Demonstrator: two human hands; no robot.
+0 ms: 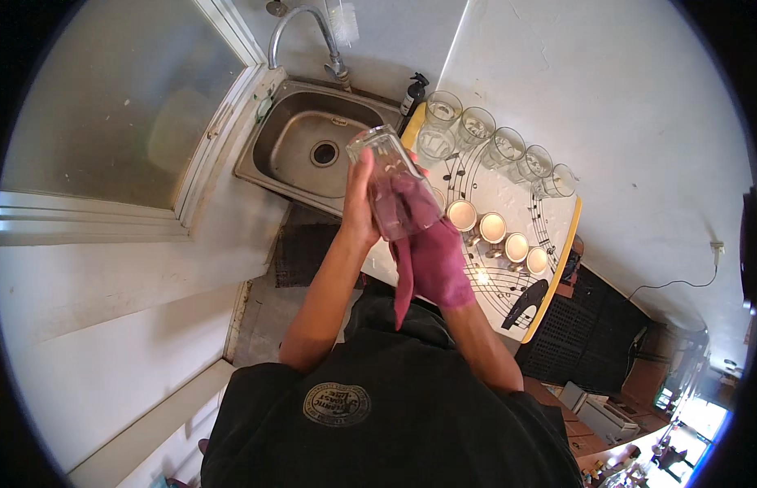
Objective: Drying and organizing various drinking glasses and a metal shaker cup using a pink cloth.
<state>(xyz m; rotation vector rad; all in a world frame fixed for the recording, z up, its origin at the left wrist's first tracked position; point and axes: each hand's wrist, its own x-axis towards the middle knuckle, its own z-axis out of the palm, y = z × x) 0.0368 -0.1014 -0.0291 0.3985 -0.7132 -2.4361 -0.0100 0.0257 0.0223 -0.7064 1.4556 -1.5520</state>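
Observation:
A clear, square-sided glass container (387, 158) is tilted in front of me, beside the sink. My left hand (359, 204) grips it from the left, thumb along the near side and fingertips showing past the far side. A purple cloth (442, 268) wraps my right hand (438, 259), and part of it is pushed inside the glass. The cloth hides most of the right hand's fingers, and a loose end of it hangs down towards my shirt.
Behind the glass is a stainless steel sink (299, 131) with a curved faucet (302, 15). Several drinking glasses (505, 149) and several mugs (492, 227) stand on the music-note table (506, 287). A black spray bottle (413, 94) is by the wall. Left is a window (122, 104).

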